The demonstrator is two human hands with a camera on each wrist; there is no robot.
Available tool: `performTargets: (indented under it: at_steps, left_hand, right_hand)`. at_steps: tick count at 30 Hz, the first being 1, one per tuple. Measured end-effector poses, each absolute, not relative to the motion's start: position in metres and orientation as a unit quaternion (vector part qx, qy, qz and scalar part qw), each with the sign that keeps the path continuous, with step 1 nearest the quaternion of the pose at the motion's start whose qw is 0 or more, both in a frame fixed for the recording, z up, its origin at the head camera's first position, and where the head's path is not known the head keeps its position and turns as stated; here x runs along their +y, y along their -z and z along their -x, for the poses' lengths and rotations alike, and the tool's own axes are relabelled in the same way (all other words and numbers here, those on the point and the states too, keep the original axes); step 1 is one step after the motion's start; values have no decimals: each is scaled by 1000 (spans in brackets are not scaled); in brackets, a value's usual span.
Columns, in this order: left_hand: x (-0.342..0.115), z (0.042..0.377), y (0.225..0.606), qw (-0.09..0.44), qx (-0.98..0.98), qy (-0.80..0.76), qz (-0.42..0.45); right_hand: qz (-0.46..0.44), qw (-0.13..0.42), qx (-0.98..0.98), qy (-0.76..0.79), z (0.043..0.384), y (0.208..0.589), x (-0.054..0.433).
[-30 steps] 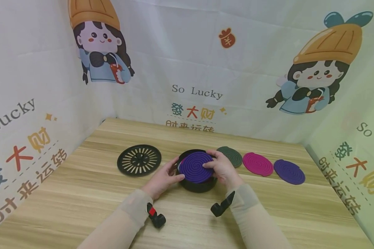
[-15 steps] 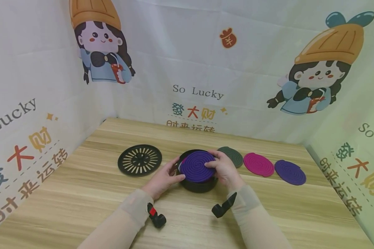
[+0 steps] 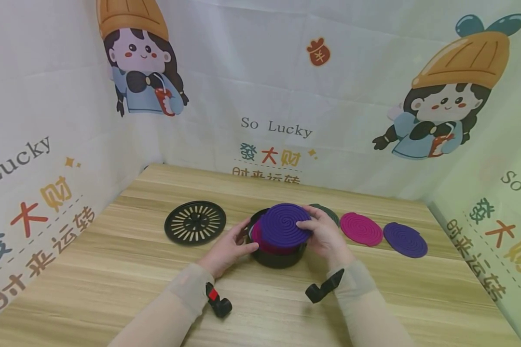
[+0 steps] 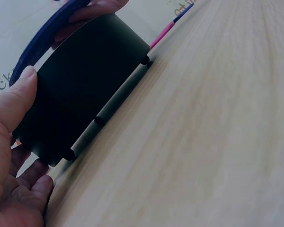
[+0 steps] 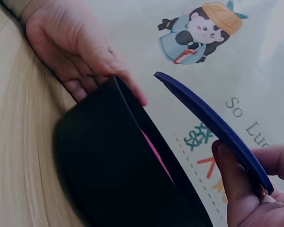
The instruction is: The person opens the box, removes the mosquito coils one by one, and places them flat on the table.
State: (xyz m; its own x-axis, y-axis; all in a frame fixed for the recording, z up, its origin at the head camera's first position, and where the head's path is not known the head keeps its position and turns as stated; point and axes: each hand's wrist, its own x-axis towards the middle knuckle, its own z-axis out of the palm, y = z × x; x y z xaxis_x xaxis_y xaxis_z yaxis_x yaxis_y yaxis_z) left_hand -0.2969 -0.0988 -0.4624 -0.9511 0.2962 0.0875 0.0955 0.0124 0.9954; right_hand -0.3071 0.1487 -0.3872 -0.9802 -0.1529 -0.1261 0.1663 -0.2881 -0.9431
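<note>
My right hand [image 3: 329, 239] pinches a purple mosquito coil [image 3: 283, 224] by its right edge, thumb on top. The right wrist view shows this coil [image 5: 210, 123] tilted and apart from the rim of a round black holder [image 3: 278, 260]. My left hand [image 3: 226, 248] grips the holder's left side, thumb against the outer wall in the left wrist view. Inside the holder lies a pink mosquito coil [image 3: 257, 235], partly covered by the purple one. Small feet under the holder [image 4: 85, 85] stand on the table.
Left of the holder lies a round black slotted lid [image 3: 195, 222]. To the right, a green coil [image 3: 327, 212], a second pink coil [image 3: 361, 228] and a second purple coil [image 3: 405, 239] lie in a row on the wooden table [image 3: 260, 308]. A printed cloth hangs behind.
My right hand has lifted the purple coil up and to the right, so more of the pink coil shows in the holder. My left hand has stayed on the holder.
</note>
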Motion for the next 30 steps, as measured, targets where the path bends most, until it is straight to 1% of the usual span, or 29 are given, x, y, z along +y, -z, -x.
performTargets:
  at_steps: [8, 21, 30]
  left_hand:
    - [-99, 299, 465, 68, 716, -681, -136]
    - [-99, 299, 465, 70, 714, -684, -134]
    - [-98, 299, 464, 72, 717, -680, -131]
  right_hand:
    - [-16, 93, 564, 820, 299, 383, 178]
    - [-10, 72, 513, 855, 289, 388, 223]
    - [-44, 55, 522, 850, 280, 398, 245]
